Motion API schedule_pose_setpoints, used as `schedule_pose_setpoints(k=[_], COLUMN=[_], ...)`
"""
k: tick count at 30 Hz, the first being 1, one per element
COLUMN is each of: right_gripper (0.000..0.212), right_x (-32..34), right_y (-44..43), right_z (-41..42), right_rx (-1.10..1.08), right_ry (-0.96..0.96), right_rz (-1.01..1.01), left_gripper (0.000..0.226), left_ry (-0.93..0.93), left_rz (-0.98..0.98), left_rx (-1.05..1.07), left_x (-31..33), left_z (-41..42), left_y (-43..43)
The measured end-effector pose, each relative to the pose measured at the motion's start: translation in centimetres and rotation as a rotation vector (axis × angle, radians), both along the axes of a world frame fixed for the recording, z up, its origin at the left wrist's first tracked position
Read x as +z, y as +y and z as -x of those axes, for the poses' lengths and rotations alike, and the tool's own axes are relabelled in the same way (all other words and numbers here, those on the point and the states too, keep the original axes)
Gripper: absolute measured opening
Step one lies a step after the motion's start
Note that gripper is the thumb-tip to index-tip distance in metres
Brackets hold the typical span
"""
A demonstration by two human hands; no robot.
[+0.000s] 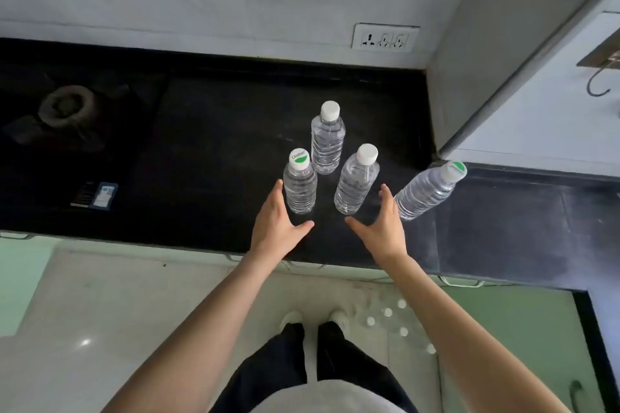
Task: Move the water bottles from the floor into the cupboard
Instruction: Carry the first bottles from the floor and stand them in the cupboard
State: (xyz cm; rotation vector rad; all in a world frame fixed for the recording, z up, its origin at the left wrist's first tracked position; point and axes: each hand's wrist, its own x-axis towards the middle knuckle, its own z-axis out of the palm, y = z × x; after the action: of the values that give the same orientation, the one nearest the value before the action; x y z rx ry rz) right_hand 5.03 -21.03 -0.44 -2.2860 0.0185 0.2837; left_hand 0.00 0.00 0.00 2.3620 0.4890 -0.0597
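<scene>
Several clear water bottles stand upright on a black countertop [201,151]. The front left bottle [299,183] and the far right bottle [426,193] have green-and-white caps; the back bottle [327,141] and the middle bottle [356,183] have plain white caps. My left hand [275,223] is open, fingers just left of the front left bottle, thumb below it. My right hand [382,228] is open between the middle and far right bottles, holding nothing. More bottles [385,313] stand on the floor by my feet, seen only as white caps.
A gas burner [65,107] sits at the left of the counter, with a small box [97,194] near the front edge. A wall socket [385,37] is behind. A grey cupboard panel [476,54] rises at the right. Green cabinet fronts [503,329] sit below the counter.
</scene>
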Motion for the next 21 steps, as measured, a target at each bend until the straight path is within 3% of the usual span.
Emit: schedule_pose_setpoints(k=[5,10,16,21], right_gripper=[0.066,0.066,0.064,0.053], right_x=[-0.9,-0.7,-0.6,0.8], right_y=[1.1,2.0,1.7,1.0], right_z=[-3.4,-4.5,-2.8,0.3], right_rx=[0.028,-0.015,-0.046,0.058], right_ry=[0.023,0.11,0.138,0.236], right_rz=[-0.016,-0.174,-0.224,-0.306], left_gripper=[0.082,0.072,0.071,0.052], left_ry=[-0.055,-0.024,-0.034,0.097], left_rz=[0.055,0.268,0.285,0.387], left_rx=[0.018,0.077,0.107,0.199], left_x=[-0.8,-1.0,-0.8,1.0], left_z=[-3.1,-4.1,-2.4,1.8], left_y=[0.7,1.0,1.1,0.4])
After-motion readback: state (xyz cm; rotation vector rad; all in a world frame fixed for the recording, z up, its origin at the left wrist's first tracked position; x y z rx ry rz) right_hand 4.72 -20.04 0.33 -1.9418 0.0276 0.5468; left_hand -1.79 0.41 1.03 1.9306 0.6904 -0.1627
